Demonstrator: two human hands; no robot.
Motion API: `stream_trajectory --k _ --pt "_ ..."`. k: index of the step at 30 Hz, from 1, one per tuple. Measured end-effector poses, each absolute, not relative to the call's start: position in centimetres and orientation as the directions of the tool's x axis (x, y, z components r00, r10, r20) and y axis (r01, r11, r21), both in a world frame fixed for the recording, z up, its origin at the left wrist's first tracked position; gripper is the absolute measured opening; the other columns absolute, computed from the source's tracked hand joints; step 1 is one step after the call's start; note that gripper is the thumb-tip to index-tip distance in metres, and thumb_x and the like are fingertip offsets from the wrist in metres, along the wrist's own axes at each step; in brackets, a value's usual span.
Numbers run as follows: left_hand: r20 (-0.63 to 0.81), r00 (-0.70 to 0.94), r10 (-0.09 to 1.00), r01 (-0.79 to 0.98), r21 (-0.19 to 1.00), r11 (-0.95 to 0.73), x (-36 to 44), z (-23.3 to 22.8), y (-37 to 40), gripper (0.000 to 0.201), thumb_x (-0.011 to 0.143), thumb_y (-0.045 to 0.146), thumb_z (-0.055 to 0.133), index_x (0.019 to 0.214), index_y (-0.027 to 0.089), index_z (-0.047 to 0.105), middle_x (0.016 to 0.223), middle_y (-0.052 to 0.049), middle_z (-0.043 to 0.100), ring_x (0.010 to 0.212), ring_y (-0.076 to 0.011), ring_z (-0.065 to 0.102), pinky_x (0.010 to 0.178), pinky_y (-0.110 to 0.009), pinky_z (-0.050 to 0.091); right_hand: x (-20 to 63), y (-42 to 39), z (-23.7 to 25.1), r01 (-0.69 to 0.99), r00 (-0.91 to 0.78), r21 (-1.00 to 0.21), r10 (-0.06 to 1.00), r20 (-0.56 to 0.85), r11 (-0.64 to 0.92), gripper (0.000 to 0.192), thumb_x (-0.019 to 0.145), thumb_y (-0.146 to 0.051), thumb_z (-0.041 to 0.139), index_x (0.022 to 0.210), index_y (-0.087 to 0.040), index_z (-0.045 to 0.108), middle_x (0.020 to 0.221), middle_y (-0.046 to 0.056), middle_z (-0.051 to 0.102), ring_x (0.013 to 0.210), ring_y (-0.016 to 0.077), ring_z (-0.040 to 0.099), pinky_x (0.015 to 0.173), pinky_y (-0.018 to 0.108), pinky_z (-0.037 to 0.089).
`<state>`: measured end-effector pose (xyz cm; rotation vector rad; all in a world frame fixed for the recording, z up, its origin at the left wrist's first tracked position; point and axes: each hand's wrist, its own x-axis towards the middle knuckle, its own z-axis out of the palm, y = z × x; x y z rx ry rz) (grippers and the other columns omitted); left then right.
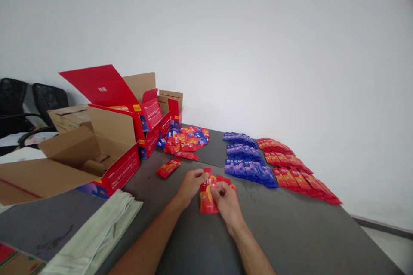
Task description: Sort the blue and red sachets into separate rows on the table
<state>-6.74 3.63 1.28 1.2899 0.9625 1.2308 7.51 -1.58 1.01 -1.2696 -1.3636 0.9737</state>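
A red and orange pouch [208, 204] is held upright between both my hands, just above the dark table [267, 227]. My left hand [193, 184] pinches its upper left edge. The fingers of my right hand [225, 201] are closed on its right side, with the thumb on the front. More red pouches [227, 180] show behind my right fingers; whether that hand grips them too I cannot tell. One loose red pouch [168, 168] lies to the left of my left hand. Beyond it sits a mixed heap of red and blue pouches [183, 139].
Overlapping rows of blue pouches [248, 167] and red pouches [300, 178] lie on the right. Open red cartons [124, 172] stand on the left, some stacked. A folded pale green cloth [93, 232] lies at the front left. Chairs [50, 99] and a white wall [258, 51] are behind.
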Motion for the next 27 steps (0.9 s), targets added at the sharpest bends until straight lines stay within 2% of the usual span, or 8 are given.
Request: stream_trajectory --k 4,10,16,21,27 --pt "0.159 0.1 0.982 -0.014 0.987 -0.159 -7.5 1.7 3.6 0.024 0.075 0.036 0.061 0.062 0.016 0.055 0.058 0.004 0.05 0.054 -0.0095 0.042 0.053 -0.023 0.031 6.9 -2.1 1.6 0.169 -0.011 -0.981 0.995 0.097 0.097 0.03 0.083 -0.047 0.061 0.082 -0.017 0.062 0.072 0.003 0.065 0.064 0.0158 0.057 0.057 0.024 0.041" --pt "0.213 0.152 0.965 0.074 0.971 -0.226 -7.4 2.4 2.6 0.022 0.077 0.031 0.057 0.061 0.017 0.051 0.058 0.004 0.048 0.056 -0.0098 0.042 0.053 -0.022 0.031 6.7 -2.5 2.8 0.197 0.038 -0.97 0.987 0.153 0.143 0.036 0.086 -0.052 0.056 0.083 -0.017 0.065 0.071 0.002 0.064 0.064 0.0148 0.054 0.058 0.023 0.039" --pt "0.168 0.165 0.972 0.052 0.982 -0.179 -6.8 2.6 2.0 0.024 0.079 0.034 0.055 0.063 0.018 0.047 0.058 0.006 0.045 0.055 -0.0093 0.04 0.051 -0.022 0.03 7.0 -2.2 1.9 0.197 0.064 -0.971 0.986 0.151 0.136 0.036 0.087 -0.05 0.057 0.074 -0.017 0.063 0.069 0.001 0.062 0.064 0.0142 0.053 0.059 0.024 0.038" --pt "0.208 0.076 0.975 0.039 0.977 -0.211 -6.1 2.4 1.9 0.023 0.079 0.031 0.056 0.062 0.019 0.046 0.059 0.006 0.045 0.057 -0.0091 0.041 0.055 -0.022 0.032 7.1 -2.1 1.8 0.167 0.075 -0.976 0.986 0.151 0.137 0.038 0.087 -0.052 0.057 0.073 -0.017 0.062 0.068 0.0 0.06 0.062 0.013 0.05 0.057 0.023 0.037" --pt "0.192 0.008 0.981 -0.019 0.981 -0.192 -6.1 2.8 1.7 0.027 0.078 0.039 0.061 0.064 0.017 0.055 0.06 0.005 0.053 0.058 -0.01 0.047 0.056 -0.022 0.036 7.4 -2.0 1.9 0.174 0.03 -0.98 0.994 0.105 0.099 0.044 0.082 -0.057 0.06 0.065 -0.017 0.057 0.06 -0.002 0.054 0.055 0.0109 0.044 0.051 0.022 0.031"
